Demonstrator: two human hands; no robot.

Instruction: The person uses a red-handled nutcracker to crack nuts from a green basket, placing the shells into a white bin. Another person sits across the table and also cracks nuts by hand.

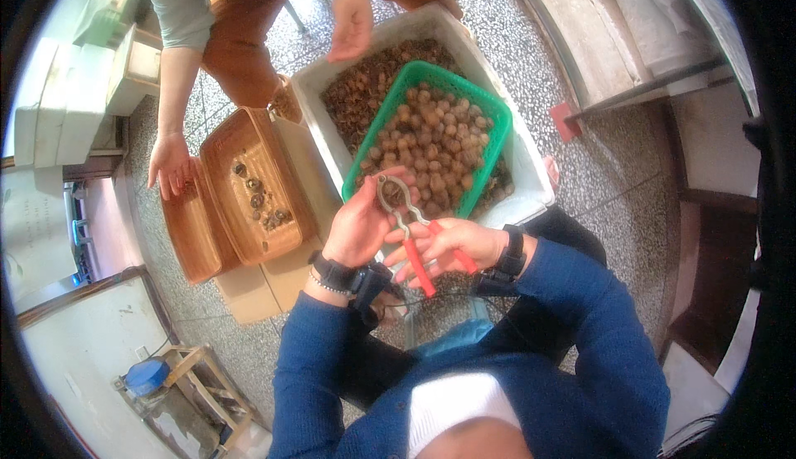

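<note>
My right hand (460, 244) grips a metal nutcracker (398, 213) by its red handles, which stand spread apart. Its rounded jaws surround a brown walnut (392, 193). My left hand (360, 226) cups the jaw end, its fingers holding the walnut in place. Just beyond both hands, a green plastic basket (505, 124) holds many whole walnuts (435, 148). This basket rests in a white foam box (528, 201), on top of broken brown shells (354, 95).
Left of the box are a brown woven tray (233, 142) with several dark pieces and a second brown tray (193, 247), above flattened cardboard (249, 291). Another person's hand (169, 163) touches the second tray; their other hand (351, 23) hovers over the box. A blue bag (460, 334) lies near my lap.
</note>
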